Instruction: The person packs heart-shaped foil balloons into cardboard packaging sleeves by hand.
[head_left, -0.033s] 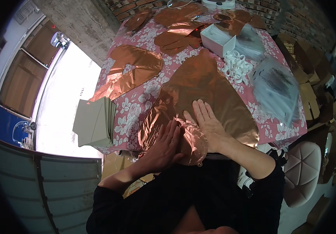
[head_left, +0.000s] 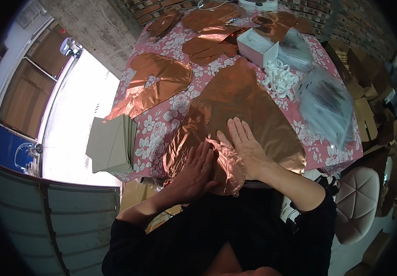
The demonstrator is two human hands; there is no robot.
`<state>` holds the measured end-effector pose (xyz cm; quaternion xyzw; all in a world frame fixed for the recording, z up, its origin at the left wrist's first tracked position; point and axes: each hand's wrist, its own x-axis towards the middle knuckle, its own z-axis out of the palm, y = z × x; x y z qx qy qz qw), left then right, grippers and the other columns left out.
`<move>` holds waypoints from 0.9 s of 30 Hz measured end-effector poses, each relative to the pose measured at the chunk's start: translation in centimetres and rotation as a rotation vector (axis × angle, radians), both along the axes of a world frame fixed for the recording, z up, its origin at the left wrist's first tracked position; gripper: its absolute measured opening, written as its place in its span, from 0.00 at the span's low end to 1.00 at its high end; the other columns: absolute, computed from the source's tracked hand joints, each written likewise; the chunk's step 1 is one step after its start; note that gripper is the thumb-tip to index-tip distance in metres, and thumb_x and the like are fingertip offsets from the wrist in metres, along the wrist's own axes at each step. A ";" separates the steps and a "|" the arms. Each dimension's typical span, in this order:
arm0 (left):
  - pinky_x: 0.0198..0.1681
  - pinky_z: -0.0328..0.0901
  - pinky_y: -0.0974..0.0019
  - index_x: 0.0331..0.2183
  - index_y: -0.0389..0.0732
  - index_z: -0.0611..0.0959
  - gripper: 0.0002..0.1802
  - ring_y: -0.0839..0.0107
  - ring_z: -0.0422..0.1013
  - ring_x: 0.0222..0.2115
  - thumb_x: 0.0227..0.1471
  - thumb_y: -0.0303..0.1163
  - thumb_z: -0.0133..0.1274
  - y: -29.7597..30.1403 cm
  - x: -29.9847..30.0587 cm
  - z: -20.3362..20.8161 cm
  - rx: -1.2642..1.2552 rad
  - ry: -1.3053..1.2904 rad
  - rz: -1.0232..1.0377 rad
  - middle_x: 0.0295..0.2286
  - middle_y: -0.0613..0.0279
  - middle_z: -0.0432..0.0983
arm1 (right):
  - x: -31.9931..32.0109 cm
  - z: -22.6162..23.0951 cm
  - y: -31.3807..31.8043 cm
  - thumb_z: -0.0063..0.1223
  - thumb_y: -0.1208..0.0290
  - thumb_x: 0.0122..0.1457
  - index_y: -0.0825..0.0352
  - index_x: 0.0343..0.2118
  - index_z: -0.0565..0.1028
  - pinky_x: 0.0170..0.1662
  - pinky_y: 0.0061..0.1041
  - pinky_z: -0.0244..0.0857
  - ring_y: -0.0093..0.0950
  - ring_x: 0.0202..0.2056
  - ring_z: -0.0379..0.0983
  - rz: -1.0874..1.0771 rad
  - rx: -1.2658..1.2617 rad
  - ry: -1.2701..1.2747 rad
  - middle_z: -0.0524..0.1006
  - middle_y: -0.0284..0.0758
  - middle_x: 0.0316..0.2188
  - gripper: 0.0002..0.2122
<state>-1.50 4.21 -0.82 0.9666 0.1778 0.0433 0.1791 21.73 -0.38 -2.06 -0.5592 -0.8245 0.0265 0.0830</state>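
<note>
Seen from above, a person in dark sleeves works at the near edge of a surface [head_left: 161, 124] covered with a pink floral cloth, both hands laid flat on a copper-coloured foil balloon [head_left: 228, 163] that hangs partly over that edge. The left hand [head_left: 197, 172] presses down with its fingers [head_left: 204, 155] stretched out and released, gripping nothing; the right hand [head_left: 246, 145] lies palm down just beside it, its fingers [head_left: 237, 129] likewise spread and open on the foil. The step in hand looks like flattening or smoothing the crumpled piece, and it would likely go best with even pressure from the middle outward, palms kept flat so the thin foil does not crease or tear at the edge. Under and beyond the hands a large sheet of the same foil [head_left: 240, 96] spreads across the middle of the surface. Off the left edge, lower down, sits a stack of grey-green flat cards [head_left: 111, 142]. Toward the right edge lie clear plastic bags [head_left: 325, 103], one showing a pale label with dark print too blurred to make out. Past the middle, a small white open box [head_left: 256, 46] stands beside a heap of white loops [head_left: 279, 78]. More copper foil shapes [head_left: 159, 83] cover the left side and the far edge, near a brick wall [head_left: 345, 18].
</note>
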 end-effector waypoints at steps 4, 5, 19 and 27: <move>0.65 0.32 0.42 0.60 0.22 0.46 0.46 0.39 0.33 0.64 0.58 0.48 0.46 -0.3 0.6 0.7 0.045 0.040 -0.018 0.61 0.28 0.37 | 0.0 -0.2 -0.1 0.49 0.47 0.49 0.70 0.65 0.48 0.67 0.48 0.28 0.58 0.65 0.37 -0.001 0.028 0.039 0.46 0.63 0.62 0.45; 0.65 0.33 0.41 0.59 0.22 0.48 0.45 0.39 0.35 0.64 0.58 0.48 0.47 -0.4 0.8 0.9 0.041 0.071 -0.001 0.61 0.28 0.40 | 0.0 -0.4 0.0 0.49 0.47 0.49 0.70 0.65 0.48 0.67 0.48 0.28 0.58 0.65 0.37 -0.002 0.028 0.039 0.46 0.63 0.62 0.45; 0.64 0.38 0.41 0.58 0.23 0.54 0.49 0.38 0.40 0.63 0.55 0.57 0.45 -0.7 1.4 0.5 0.149 0.066 0.017 0.60 0.30 0.46 | 0.5 1.4 -0.3 0.52 0.50 0.51 0.71 0.64 0.52 0.68 0.44 0.30 0.53 0.66 0.37 -0.014 -0.077 0.094 0.47 0.61 0.63 0.42; 0.64 0.40 0.41 0.56 0.23 0.56 0.47 0.34 0.42 0.62 0.54 0.57 0.45 -0.6 1.1 0.6 0.156 0.020 0.012 0.58 0.27 0.48 | 6.7 3.4 0.9 0.47 0.69 0.61 0.76 0.60 0.59 0.67 0.35 0.41 0.45 0.66 0.46 -0.114 -0.048 0.513 0.54 0.51 0.64 0.26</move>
